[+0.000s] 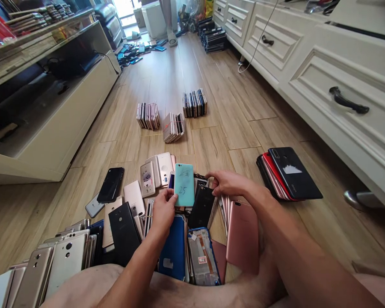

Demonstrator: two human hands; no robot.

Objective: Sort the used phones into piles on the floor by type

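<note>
While my left hand [162, 212] pinches a teal phone [184, 185], the right hand [230, 184] sits loosely spread just above a black phone [201, 207], maybe touching it.

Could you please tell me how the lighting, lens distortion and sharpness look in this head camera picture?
In the head view, daylight overexposes the window at the far end, the wide lens visibly bends the white drawer cabinet, the rose-gold phone shows only a soft sheen, and the left hand, right hand and teal phone back look sharp, without obvious motion blur.
</note>
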